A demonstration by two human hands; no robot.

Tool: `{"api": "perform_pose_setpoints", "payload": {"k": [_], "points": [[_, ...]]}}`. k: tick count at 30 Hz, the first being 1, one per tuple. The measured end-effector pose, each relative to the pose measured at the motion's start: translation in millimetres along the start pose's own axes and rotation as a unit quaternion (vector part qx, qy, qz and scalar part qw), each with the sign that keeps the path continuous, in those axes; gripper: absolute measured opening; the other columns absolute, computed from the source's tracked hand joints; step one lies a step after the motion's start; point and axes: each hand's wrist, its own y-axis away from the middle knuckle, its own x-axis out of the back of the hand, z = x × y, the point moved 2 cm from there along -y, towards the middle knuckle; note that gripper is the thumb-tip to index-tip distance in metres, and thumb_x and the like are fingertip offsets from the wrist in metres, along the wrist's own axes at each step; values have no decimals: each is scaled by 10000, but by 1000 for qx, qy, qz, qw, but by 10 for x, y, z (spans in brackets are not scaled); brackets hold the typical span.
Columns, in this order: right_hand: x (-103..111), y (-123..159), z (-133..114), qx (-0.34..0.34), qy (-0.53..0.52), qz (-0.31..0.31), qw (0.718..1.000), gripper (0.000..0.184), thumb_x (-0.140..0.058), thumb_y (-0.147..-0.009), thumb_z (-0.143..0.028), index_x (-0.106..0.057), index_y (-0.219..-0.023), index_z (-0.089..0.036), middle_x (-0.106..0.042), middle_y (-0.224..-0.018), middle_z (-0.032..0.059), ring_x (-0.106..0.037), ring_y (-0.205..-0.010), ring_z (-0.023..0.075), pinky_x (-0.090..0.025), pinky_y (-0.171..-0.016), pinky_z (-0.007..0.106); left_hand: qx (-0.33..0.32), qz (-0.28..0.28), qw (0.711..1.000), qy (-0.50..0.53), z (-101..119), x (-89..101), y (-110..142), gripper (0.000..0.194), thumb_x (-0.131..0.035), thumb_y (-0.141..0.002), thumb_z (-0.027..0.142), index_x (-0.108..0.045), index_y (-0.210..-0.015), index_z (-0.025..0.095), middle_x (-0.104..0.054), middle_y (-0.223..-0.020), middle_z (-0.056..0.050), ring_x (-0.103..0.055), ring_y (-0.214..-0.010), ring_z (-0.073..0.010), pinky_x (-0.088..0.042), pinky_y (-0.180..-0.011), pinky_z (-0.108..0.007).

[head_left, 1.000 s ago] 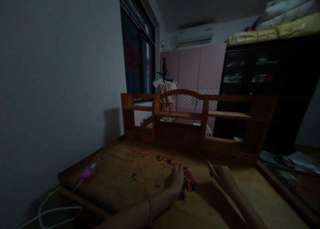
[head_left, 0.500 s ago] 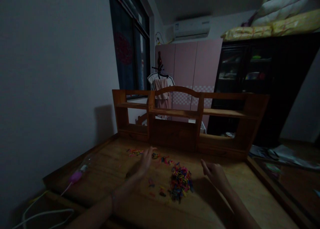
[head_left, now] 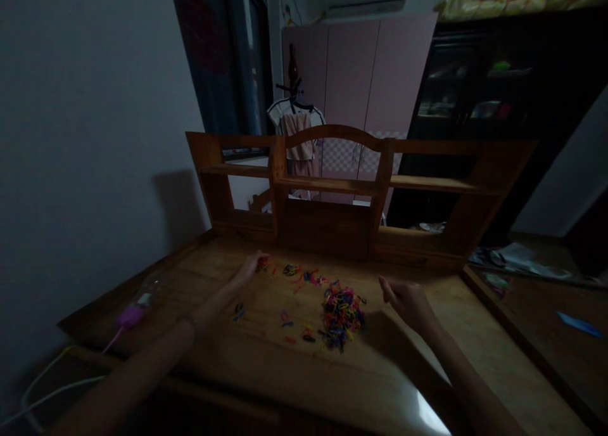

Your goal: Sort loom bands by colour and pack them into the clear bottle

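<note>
A pile of small colourful loops, like rubber bands or small hair ties (head_left: 342,314), lies in the middle of the wooden desk. My left hand (head_left: 249,269) reaches to the far left of the desk, fingers drawn together beside a small reddish cluster of loops (head_left: 263,266), partly covering it. My right hand (head_left: 407,301) hovers right of the pile, its fingers curled in and thumb forward; whatever is inside the curl is hidden. Smaller groups lie around: a yellow and dark cluster (head_left: 291,270), a pink and blue cluster (head_left: 313,277), and dark and blue loops (head_left: 238,312).
A wooden shelf unit (head_left: 327,184) rises along the desk's back edge. At left, a clear bottle-like object with a pink end (head_left: 130,315) lies near the wall, beside a white cable (head_left: 61,395). A raised wooden edge (head_left: 517,344) borders the right side.
My left hand has moved left and away from me to the reddish cluster, uncovering dark and blue loops. My right hand stays curled beside the pile. The view has tipped downward.
</note>
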Motion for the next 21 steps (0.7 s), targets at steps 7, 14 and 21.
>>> {"api": "perform_pose_setpoints", "payload": {"k": [7,14,21], "points": [[-144,27,-168,32,-20,-50,998,621,-320,-1000,-478,-584,-525,-178,-569,-478,31,-509,-432,111,-322,-530,251,-33,-105,991,77,151,-1000,309,503,-339,-895,464,-714,-986,140,-715,-1099,-110,-638,-1058,-238,-434,-1000,-350],[-255,45,-369,66,-96,-66,991,366,-381,-993,-415,-672,-971,-194,-692,-933,76,-641,-837,185,-469,-751,276,-71,-186,970,136,527,-1586,887,528,-350,-940,528,-712,-1066,165,-705,-1128,-88,-614,-1095,-240,-424,-1027,-354],[-449,83,-469,87,-137,-138,977,503,-418,-979,-468,-411,-1437,-262,-477,-1448,84,-447,-1330,242,-358,-1118,429,-69,-57,996,-12,331,-730,545,492,-294,-966,475,-659,-1179,222,-616,-1310,-52,-503,-1275,-239,-323,-1120,-359]]}}
